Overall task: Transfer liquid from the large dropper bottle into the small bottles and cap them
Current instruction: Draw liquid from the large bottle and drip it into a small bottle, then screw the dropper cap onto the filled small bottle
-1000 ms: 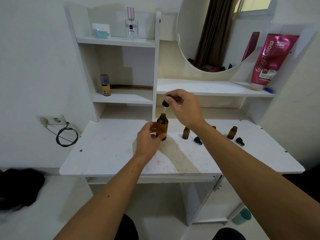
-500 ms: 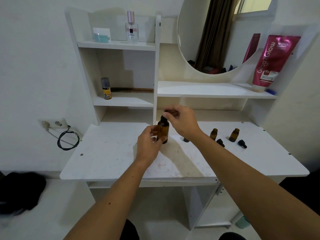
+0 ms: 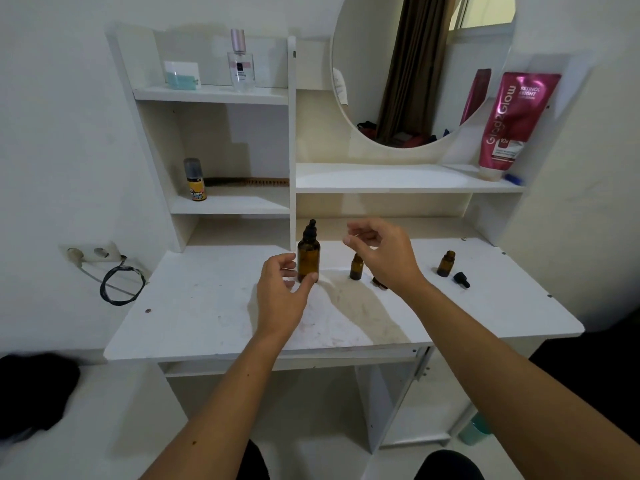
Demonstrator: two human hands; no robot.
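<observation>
The large amber dropper bottle (image 3: 308, 255) stands upright on the white desk (image 3: 214, 306) with its black dropper cap on. My left hand (image 3: 282, 294) is open just in front and left of it, thumb tip near its base. My right hand (image 3: 382, 252) hovers open to the bottle's right, holding nothing. A small uncapped amber bottle (image 3: 356, 267) stands under my right hand. Beside my wrist a small dark cap (image 3: 378, 282) is partly hidden. Another small uncapped bottle (image 3: 445, 264) stands farther right, with a black dropper cap (image 3: 461, 279) lying next to it.
Shelves rise behind the desk: a perfume bottle (image 3: 240, 60) on top, a small yellow bottle (image 3: 195, 180) on the middle shelf, a pink tube (image 3: 512, 123) leaning at right, a round mirror (image 3: 415, 64) above. A wall socket with a coiled black cable (image 3: 121, 284) sits left of the desk.
The dropper went back into the large bottle and was capped. Both hands have since let go and opened; the right hand moved right, over the small bottle.
</observation>
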